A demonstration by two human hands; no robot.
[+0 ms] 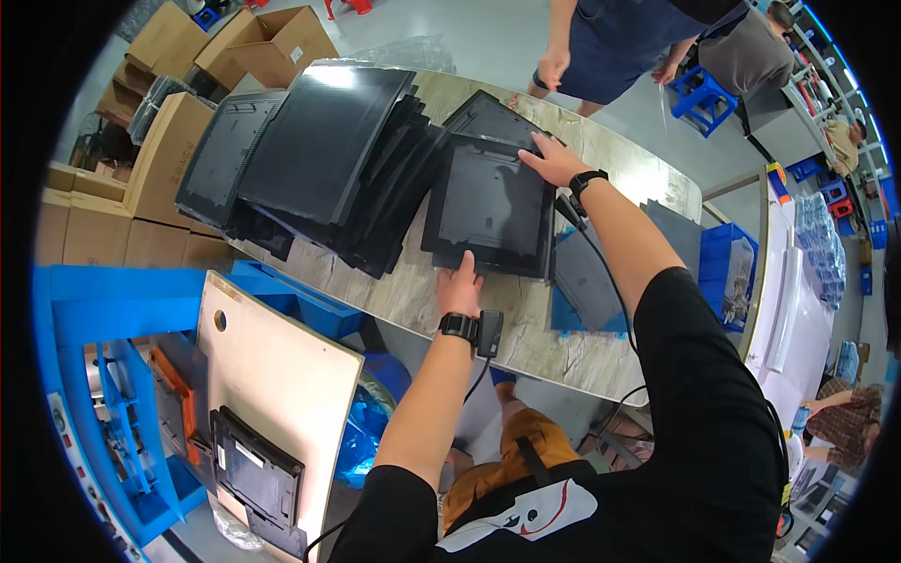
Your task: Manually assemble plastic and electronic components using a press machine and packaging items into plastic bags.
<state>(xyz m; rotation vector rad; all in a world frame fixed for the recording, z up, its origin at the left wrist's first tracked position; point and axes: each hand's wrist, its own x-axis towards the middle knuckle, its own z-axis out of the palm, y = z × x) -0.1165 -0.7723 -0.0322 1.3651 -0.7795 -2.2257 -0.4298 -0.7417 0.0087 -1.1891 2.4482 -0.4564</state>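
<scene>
A black rectangular plastic panel [492, 195] with a raised border lies on top of a low stack of similar panels on the marbled table. My left hand [459, 289] is at its near edge, fingers apart and one stretched up onto the border. My right hand [556, 161] touches the far right corner with its fingers spread. Beneath and behind, another dark panel [488, 114] pokes out at an angle. To the left rises a taller, uneven pile of glossy black panels [314, 141]. The undersides of both hands are hidden.
Grey flat sheets [589, 281] lie on a blue piece at the table's right. A blue bin [718, 272] stands beyond. Cardboard boxes [169, 169] crowd the left. A wooden board [272, 375] leans near a blue frame [122, 310]. Another person [619, 47] stands across the table.
</scene>
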